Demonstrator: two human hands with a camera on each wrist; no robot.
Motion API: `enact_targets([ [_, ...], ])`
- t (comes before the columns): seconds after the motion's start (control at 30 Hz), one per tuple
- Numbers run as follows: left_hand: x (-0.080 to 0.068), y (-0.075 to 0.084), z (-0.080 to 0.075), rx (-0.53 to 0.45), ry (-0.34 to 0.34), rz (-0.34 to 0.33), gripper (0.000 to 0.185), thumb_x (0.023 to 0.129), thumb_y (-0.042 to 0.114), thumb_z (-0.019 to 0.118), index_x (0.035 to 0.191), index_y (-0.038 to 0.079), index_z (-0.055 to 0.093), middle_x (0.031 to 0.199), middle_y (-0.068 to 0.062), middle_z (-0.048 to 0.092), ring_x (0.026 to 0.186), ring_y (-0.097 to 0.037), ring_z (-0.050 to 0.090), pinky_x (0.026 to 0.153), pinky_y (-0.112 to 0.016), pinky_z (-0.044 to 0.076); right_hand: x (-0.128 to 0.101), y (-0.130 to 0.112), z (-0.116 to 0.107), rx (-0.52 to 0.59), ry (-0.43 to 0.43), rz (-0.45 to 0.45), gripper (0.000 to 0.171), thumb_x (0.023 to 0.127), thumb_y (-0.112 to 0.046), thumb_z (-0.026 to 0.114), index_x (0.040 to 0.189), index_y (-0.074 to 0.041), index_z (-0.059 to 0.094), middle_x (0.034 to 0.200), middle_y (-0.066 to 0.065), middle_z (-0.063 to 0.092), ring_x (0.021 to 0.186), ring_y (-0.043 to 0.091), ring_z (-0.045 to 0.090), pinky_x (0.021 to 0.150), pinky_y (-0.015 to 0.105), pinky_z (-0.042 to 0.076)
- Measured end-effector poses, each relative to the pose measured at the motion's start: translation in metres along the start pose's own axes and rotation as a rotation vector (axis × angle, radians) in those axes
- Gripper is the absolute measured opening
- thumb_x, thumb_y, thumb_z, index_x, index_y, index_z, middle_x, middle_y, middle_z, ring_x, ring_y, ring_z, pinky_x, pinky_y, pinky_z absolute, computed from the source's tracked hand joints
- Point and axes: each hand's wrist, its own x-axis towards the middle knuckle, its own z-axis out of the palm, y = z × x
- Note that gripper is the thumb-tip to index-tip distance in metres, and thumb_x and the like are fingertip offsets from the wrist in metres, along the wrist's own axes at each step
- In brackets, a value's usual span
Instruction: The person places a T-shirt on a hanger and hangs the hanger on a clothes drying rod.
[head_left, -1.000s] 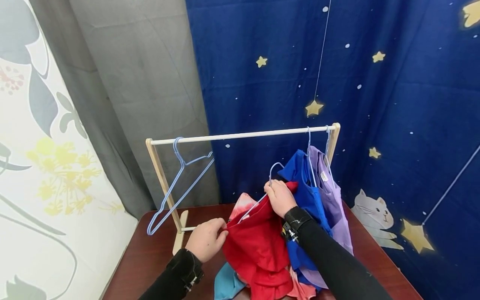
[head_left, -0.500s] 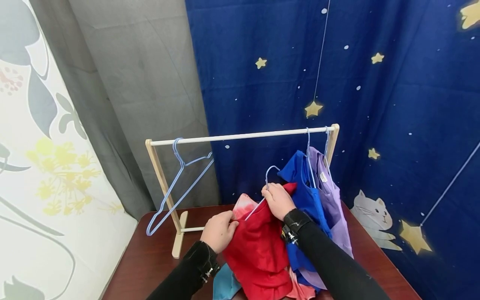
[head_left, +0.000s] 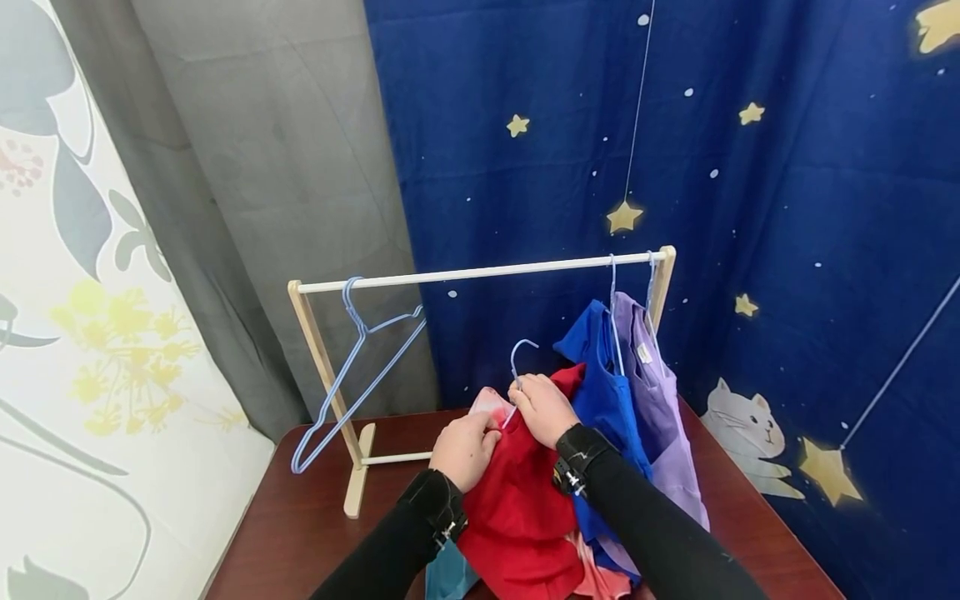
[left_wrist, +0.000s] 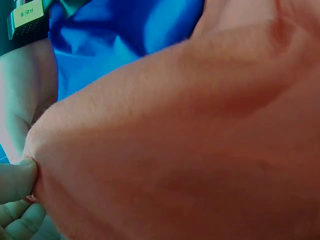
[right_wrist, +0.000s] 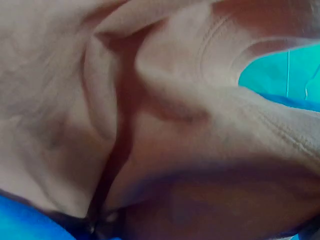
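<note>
Right hand: the right hand point(head_left: 542, 408), in the middle of the frame, is curled round the neck of a pale blue hanger point(head_left: 519, 360), just under its hook.
Left hand: the left hand point(head_left: 467, 448), just to the left of it, is pinched on the red shirt point(head_left: 525, 500) at its top edge; in the left wrist view the cloth point(left_wrist: 190, 150) is seen nipped by the fingertips point(left_wrist: 17, 175).
Red shirt: it is held up over the counter point(head_left: 300, 533), low in the middle of the frame, with the hanger partly inside its neck.
Step in hand: the shirt seems to be being fitted onto the hanger; it looks about half done.
Next move: the collar probably needs to be pulled over the hanger's left arm, gently, so the wire is not bent.
Rack: a wooden rack point(head_left: 480, 271) is stood behind the hands; an empty hanger point(head_left: 352, 367) is hung at its left end.
Hung clothes: a blue shirt point(head_left: 603, 375) and a purple shirt point(head_left: 660, 400) are hung at the right end.
Pile: more clothes, teal and pink, are seen under the red shirt, at the bottom of the frame.
</note>
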Motion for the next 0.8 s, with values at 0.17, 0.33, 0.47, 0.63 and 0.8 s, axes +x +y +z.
enact_targets([
  [0.17,-0.002,0.004,0.006,-0.036,0.025,-0.003,0.014,0.088,0.011,0.077,0.088,0.014,0.063,0.082,-0.005,0.072,0.072,-0.026,0.068,0.063,-0.039,0.053,0.001,-0.001,0.001,-0.007,0.0,-0.013,0.013,0.101,-0.01,0.057,0.09,-0.011,0.064,0.087,0.002,0.061,0.093,0.026,0.058,0.088,0.042,0.046],
  [0.33,-0.011,0.0,0.011,-0.145,-0.007,0.057,0.02,0.089,0.002,0.07,0.103,0.01,0.059,0.091,-0.007,0.07,0.08,-0.023,0.068,0.075,-0.038,0.055,0.001,-0.001,0.001,-0.009,0.003,0.005,0.014,0.101,-0.01,0.057,0.088,-0.012,0.062,0.086,0.001,0.06,0.092,0.025,0.058,0.086,0.041,0.047],
  [0.47,-0.02,-0.006,0.009,-0.241,-0.052,0.067,0.031,0.091,-0.003,0.063,0.12,0.006,0.055,0.103,-0.01,0.07,0.094,-0.022,0.069,0.086,-0.04,0.055,0.001,0.001,0.0,0.001,0.023,0.023,0.016,0.101,-0.009,0.056,0.086,-0.013,0.061,0.087,0.002,0.06,0.091,0.025,0.057,0.084,0.04,0.047],
  [0.63,-0.031,-0.015,0.005,-0.143,-0.067,-0.029,0.013,0.095,0.014,0.07,0.103,0.013,0.06,0.086,0.001,0.064,0.075,-0.015,0.063,0.071,-0.034,0.053,0.0,0.003,-0.004,0.035,0.04,0.04,0.016,0.1,-0.008,0.056,0.087,-0.012,0.063,0.092,0.004,0.064,0.094,0.026,0.058,0.087,0.042,0.047],
  [0.8,-0.04,-0.019,0.007,-0.035,-0.087,-0.051,0.019,0.099,0.021,0.065,0.085,0.018,0.053,0.073,0.006,0.05,0.062,-0.013,0.051,0.06,-0.031,0.044,-0.004,0.007,-0.003,0.107,0.042,0.075,0.011,0.1,-0.012,0.058,0.098,-0.011,0.069,0.104,0.005,0.068,0.104,0.025,0.06,0.093,0.042,0.047],
])
